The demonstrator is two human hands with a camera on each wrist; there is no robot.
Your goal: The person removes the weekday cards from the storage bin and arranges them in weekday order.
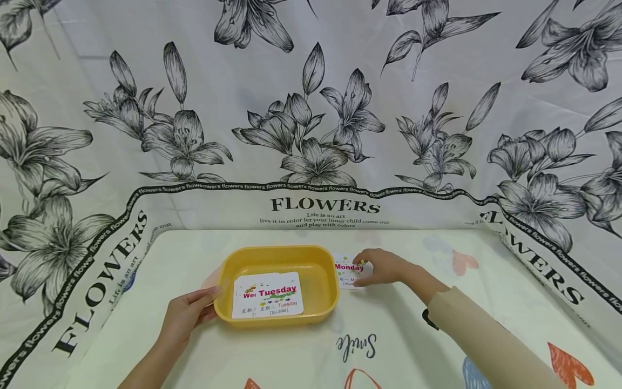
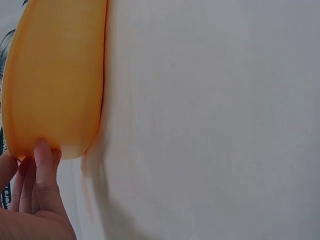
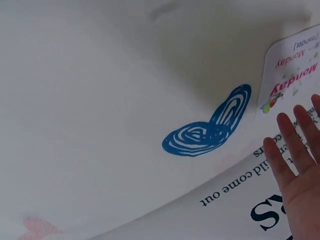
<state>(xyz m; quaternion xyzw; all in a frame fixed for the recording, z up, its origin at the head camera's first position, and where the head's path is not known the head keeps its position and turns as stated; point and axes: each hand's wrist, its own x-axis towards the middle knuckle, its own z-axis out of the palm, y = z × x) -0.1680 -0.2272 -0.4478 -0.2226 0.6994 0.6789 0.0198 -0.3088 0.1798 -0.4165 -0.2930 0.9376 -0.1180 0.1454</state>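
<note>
A yellow plastic tray [image 1: 318,297] sits on the table, and my left hand [image 1: 187,313] grips its left end. The left wrist view shows those fingers [image 2: 45,175] against the tray's outer wall. Inside lies a white "Tuesday" card [image 1: 277,294], overlapping another card [image 1: 244,309] whose printed word begins "We". Just beyond the right rim is a "Monday" card [image 1: 346,276], partly covered by my right hand [image 1: 386,267]. Seen from the right wrist, that hand's fingers [image 3: 295,142] are extended beside the card, with nothing pinched between them.
A pale cloth printed with hearts and the word "Smile" [image 1: 357,347] covers the table. Behind and at both sides hangs a white flower-print curtain [image 1: 320,210]. A dark band [image 1: 430,320] shows at the right sleeve [image 1: 481,340].
</note>
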